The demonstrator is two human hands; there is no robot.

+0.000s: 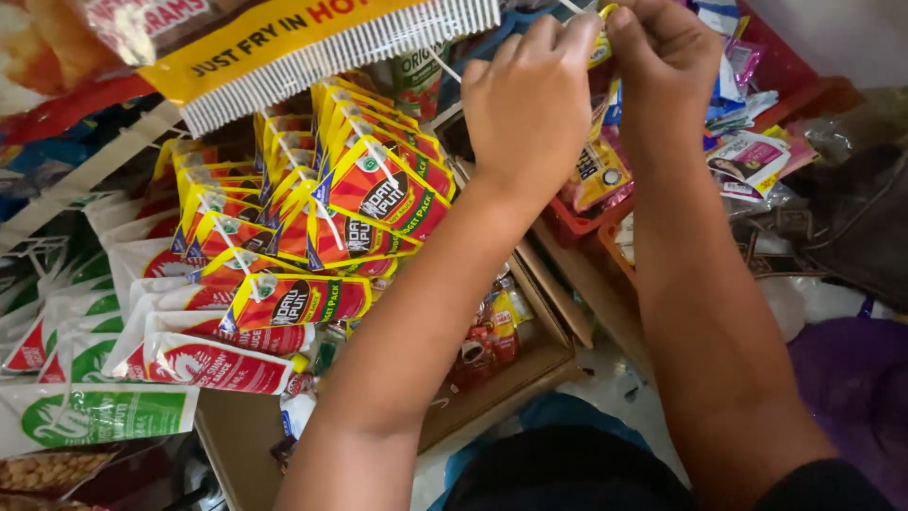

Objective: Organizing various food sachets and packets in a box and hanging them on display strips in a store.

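Left hand [530, 95] and right hand [662, 52]: both pinched shut on one small yellow plastic sachet [600, 43], raised above the red plastic tray's [577, 225] far edge. Beside: hanging red-and-yellow foil packets [378, 194].

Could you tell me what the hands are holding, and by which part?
Both the left hand and right hand pinch the top edge of a small yellow sachet.

Loads of red-and-yellow sachets [364, 203] are hung in rows at the left, white-and-red packets [222, 364] under them, green-and-white packets [95, 414] lower left. A cardboard box [511, 364] is parked below, a big yellow-edged bag [284, 43] up top.
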